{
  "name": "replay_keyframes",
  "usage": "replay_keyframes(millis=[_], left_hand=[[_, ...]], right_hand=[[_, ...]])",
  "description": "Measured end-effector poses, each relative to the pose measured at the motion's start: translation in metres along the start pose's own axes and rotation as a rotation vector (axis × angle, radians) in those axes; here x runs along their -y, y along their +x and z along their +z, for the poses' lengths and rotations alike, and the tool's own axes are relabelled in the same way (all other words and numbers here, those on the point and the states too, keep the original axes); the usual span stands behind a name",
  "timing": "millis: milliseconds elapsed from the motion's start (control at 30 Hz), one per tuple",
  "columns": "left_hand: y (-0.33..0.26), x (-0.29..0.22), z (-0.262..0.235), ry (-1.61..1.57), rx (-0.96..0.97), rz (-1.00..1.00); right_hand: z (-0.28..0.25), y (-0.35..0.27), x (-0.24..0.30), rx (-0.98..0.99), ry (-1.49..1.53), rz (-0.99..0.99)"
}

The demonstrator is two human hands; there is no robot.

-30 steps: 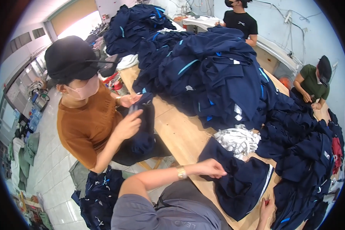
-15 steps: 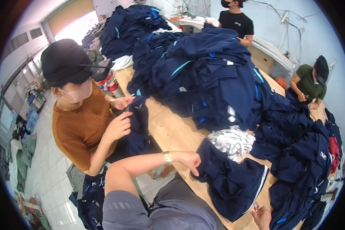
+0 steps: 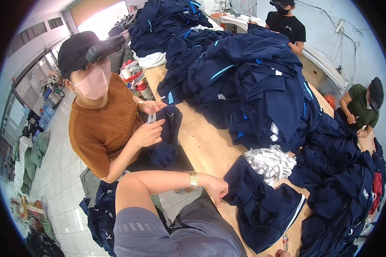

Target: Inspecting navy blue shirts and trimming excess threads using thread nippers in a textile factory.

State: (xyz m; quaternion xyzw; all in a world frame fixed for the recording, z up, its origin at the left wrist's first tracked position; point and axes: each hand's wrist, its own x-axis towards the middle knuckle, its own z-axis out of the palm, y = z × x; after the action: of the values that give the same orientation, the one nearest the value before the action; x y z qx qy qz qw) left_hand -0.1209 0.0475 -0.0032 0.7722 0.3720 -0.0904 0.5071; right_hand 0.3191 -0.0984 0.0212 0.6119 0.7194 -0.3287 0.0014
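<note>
My left hand [image 3: 216, 188] hovers at the left edge of a navy garment [image 3: 261, 214] with a white stripe along its hem. Its fingers are curled, the index pointing down, and nothing shows in them. At the bottom edge of the picture my right hand [image 3: 280, 253] is mostly cut off. Small metal thread snips [image 3: 285, 240] with a bit of red stick up from it, beside the striped hem. The garment lies spread on the wooden table [image 3: 201, 145]. A crumpled bundle of white striped fabric [image 3: 270, 162] sits just beyond it.
A large heap of navy garments [image 3: 261, 85] covers the table's far side, and more navy garments [image 3: 339, 201] lie at right. At left, a co-worker in brown [image 3: 103, 124] holds a navy garment [image 3: 167, 137] and a small pale tool. Two other people work at the back and right.
The view has shifted, so the scene sits farther right. My right hand has dropped lower, largely out of the picture. The co-worker in brown has raised their head.
</note>
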Motion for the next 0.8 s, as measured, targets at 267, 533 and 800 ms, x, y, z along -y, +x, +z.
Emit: replay_keyframes(millis=[267,533,800], left_hand=[[-0.008,-0.008,0.002,0.03,0.077,0.015],[-0.003,-0.018,-0.001,0.069,0.088,0.015],[0.003,-0.032,0.01,0.028,0.076,0.108]], right_hand=[[0.0,0.0,-0.003,0.036,0.055,-0.028],[0.003,0.001,-0.005,0.043,0.081,-0.045],[0.01,0.007,0.0,0.041,0.068,0.02]])
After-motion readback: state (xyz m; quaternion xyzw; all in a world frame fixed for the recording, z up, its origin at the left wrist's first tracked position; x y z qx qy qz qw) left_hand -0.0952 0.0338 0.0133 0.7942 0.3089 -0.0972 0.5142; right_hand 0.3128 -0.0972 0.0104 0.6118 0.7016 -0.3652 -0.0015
